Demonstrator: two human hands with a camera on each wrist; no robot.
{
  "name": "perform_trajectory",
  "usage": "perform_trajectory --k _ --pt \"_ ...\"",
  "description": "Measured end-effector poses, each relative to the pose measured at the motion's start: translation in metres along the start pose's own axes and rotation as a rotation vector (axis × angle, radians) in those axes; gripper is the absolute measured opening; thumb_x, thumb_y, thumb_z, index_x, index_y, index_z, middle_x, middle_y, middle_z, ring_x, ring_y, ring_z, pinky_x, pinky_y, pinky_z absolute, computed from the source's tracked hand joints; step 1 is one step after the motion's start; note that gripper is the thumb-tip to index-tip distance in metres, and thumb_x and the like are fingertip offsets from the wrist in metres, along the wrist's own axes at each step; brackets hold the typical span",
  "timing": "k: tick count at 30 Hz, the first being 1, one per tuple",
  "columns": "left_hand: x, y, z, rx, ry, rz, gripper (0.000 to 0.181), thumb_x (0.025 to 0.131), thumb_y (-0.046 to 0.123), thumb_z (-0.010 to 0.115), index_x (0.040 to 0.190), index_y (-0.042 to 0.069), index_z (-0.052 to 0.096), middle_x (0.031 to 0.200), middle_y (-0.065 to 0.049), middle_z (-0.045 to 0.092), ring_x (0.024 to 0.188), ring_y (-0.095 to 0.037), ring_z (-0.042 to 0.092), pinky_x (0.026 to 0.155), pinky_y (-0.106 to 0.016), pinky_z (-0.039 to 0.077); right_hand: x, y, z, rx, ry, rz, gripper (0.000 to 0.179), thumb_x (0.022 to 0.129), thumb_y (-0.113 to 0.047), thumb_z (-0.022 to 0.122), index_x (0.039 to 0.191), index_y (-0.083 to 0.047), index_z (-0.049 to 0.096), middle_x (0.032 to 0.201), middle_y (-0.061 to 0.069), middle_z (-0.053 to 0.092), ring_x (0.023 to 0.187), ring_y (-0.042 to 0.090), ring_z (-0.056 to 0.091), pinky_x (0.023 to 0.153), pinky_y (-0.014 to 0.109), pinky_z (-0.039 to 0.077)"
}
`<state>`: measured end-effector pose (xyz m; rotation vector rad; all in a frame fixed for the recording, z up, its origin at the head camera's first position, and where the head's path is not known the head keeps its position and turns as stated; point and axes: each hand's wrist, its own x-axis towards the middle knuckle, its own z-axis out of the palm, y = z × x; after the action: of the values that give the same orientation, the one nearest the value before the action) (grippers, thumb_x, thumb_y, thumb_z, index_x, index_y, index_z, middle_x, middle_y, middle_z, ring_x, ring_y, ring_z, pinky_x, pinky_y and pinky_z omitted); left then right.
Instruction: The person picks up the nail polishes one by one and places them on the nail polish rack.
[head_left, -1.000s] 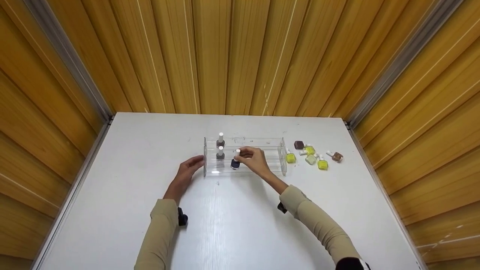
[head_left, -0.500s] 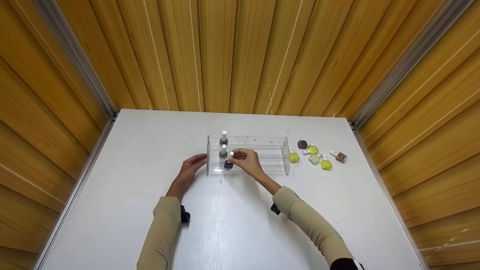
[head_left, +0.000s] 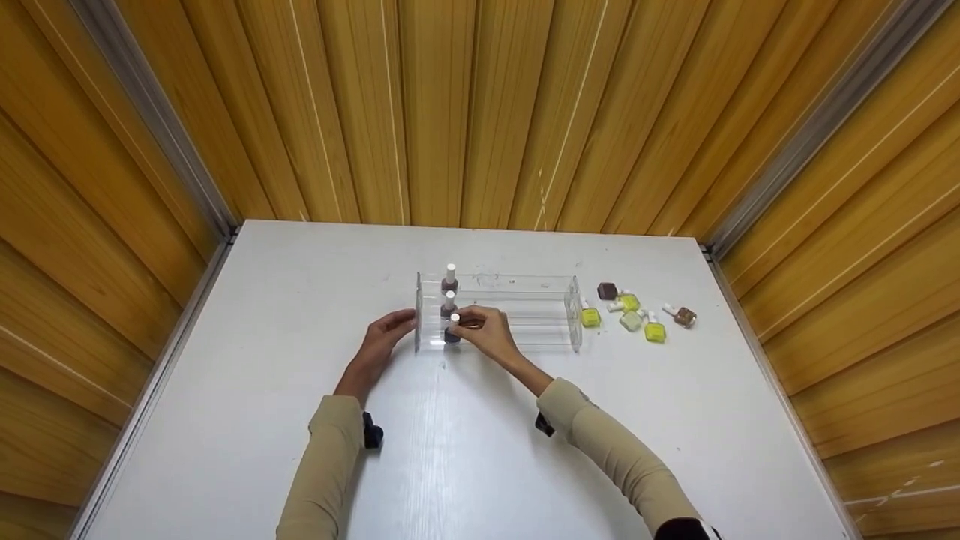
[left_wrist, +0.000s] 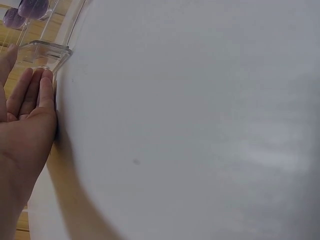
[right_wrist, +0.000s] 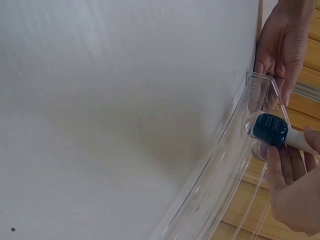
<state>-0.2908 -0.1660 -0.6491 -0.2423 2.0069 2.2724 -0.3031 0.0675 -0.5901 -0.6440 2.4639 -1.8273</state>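
Note:
My right hand [head_left: 489, 331] pinches the white cap of a dark teal-blue nail polish bottle [right_wrist: 270, 129]. The bottle is at the front tier of a clear acrylic rack [head_left: 575, 315], by its left end. Behind it, one per tier, two dark purplish nail polish bottles stand upright with white caps: a middle one [head_left: 448, 307] and a rear one [head_left: 449, 284]. My left hand [head_left: 377, 343] has its fingertips at the rack's left end panel, fingers extended, as the left wrist view also shows. In the right wrist view, the cap is partly covered by fingers.
Right of the rack, several nail polish bottles lie loose on the white table [head_left: 225, 420], among them a yellow one [head_left: 591, 317] close to the end panel, a dark maroon one [head_left: 607, 291] and a brown one [head_left: 685, 317]. Yellow wood-look walls enclose the table's back and sides.
My right hand has carried the blue bottle leftward along the front tier, now in line with the two bottles behind. My left hand stays at the rack's end; the head view has shifted slightly.

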Motion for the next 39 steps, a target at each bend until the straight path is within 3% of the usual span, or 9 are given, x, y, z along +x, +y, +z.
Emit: perform_trajectory --k 13,19,26,32,35,39 --pt "-0.003 -0.001 0.000 0.076 -0.014 -0.024 0.043 0.098 0.025 0.071 0.135 0.007 0.064 0.142 -0.014 0.062 0.142 -0.028 0.049 0.126 -0.046 0.031 -0.005 0.008 0.006 0.006 -0.048 0.007 0.025 0.084 0.000 0.081 0.105 0.010 0.072 0.103 0.026 0.076 0.095 0.038 0.076 0.084 0.030 0.064" --pt "-0.002 -0.001 0.000 0.063 -0.032 -0.010 0.043 0.098 0.026 0.071 0.135 0.006 0.064 0.142 -0.014 0.062 0.141 -0.028 0.049 0.127 -0.047 0.029 -0.004 0.009 0.006 0.023 -0.074 0.001 0.026 0.083 0.005 0.079 0.108 0.012 0.071 0.108 0.028 0.074 0.099 0.042 0.074 0.087 0.031 0.063" --pt "0.000 0.000 0.000 0.018 -0.008 0.028 0.039 0.098 0.016 0.070 0.132 -0.001 0.064 0.138 -0.021 0.063 0.134 -0.028 0.054 0.122 -0.044 0.036 -0.004 0.001 0.001 0.048 -0.110 -0.012 0.030 0.084 0.011 0.076 0.113 0.014 0.068 0.112 0.033 0.071 0.104 0.049 0.070 0.093 0.049 0.061" --pt "0.001 -0.001 -0.002 0.024 -0.004 0.014 0.039 0.098 0.016 0.070 0.132 0.000 0.064 0.136 -0.019 0.065 0.133 -0.028 0.054 0.122 -0.044 0.036 -0.005 -0.001 -0.016 -0.031 -0.105 0.013 0.027 0.086 0.010 0.074 0.112 0.011 0.069 0.108 0.029 0.074 0.101 0.043 0.073 0.090 0.040 0.063" --pt "0.002 -0.001 -0.004 0.036 -0.007 0.013 0.039 0.098 0.018 0.070 0.133 0.000 0.064 0.137 -0.018 0.064 0.135 -0.029 0.053 0.123 -0.045 0.034 -0.006 -0.004 -0.032 -0.059 -0.076 0.010 0.024 0.087 0.007 0.074 0.110 0.011 0.071 0.104 0.028 0.075 0.098 0.043 0.073 0.088 0.045 0.063" --pt "0.001 0.000 -0.002 0.046 -0.021 0.012 0.041 0.098 0.020 0.070 0.133 0.001 0.064 0.138 -0.018 0.064 0.137 -0.029 0.052 0.124 -0.045 0.033 -0.009 -0.006 -0.059 -0.075 -0.009 0.018 0.020 0.090 0.002 0.074 0.108 0.009 0.073 0.100 0.028 0.075 0.091 0.045 0.073 0.076 0.035 0.064"
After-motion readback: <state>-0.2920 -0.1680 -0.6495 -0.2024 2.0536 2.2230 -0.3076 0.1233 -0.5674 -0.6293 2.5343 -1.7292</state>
